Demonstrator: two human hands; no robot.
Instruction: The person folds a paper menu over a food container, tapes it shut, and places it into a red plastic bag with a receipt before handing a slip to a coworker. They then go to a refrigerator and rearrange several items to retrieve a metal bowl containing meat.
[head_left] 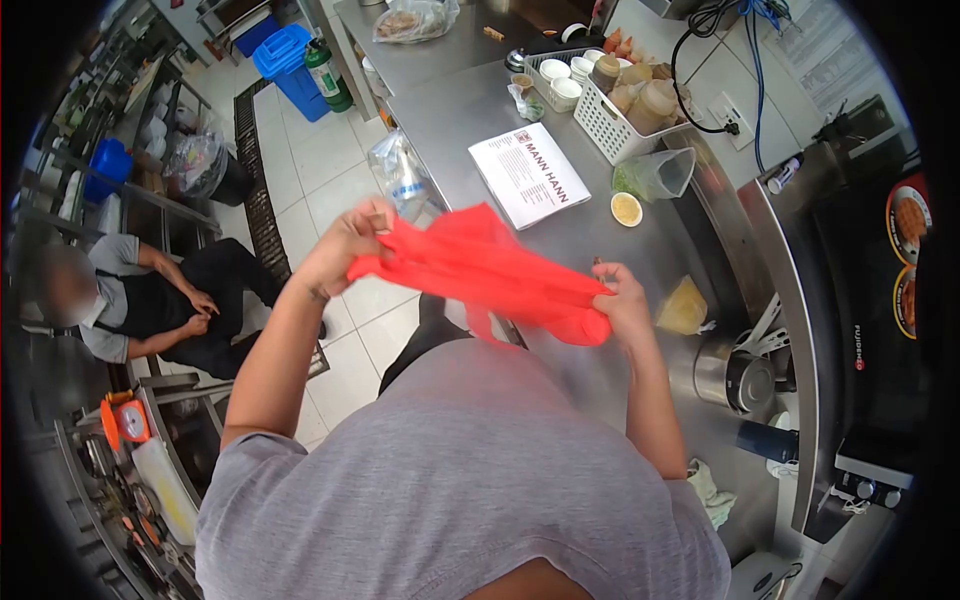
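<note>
Two Hands Stretch a Red Piece Between Them

In the middle of the frame, a thin red piece (pixel 490 270) is held wide in the air. It may be a plastic bag or a cloth; I cannot tell which. The left hand (pixel 355 243) has its grip pinched on the end at centre left, and the right hand (pixel 622 303) has its grip closed on the other end, at centre right.

Beyond it, a white printed box (pixel 530 175) lies on the metal tabletop (pixel 450 90). Just beside this box stands a small cup (pixel 626 209) with yellow content. A white basket (pixel 625 127) with bottles is at the upper right. At the left of the frame, another person (pixel 165 300) is seated, the hands close together.
</note>
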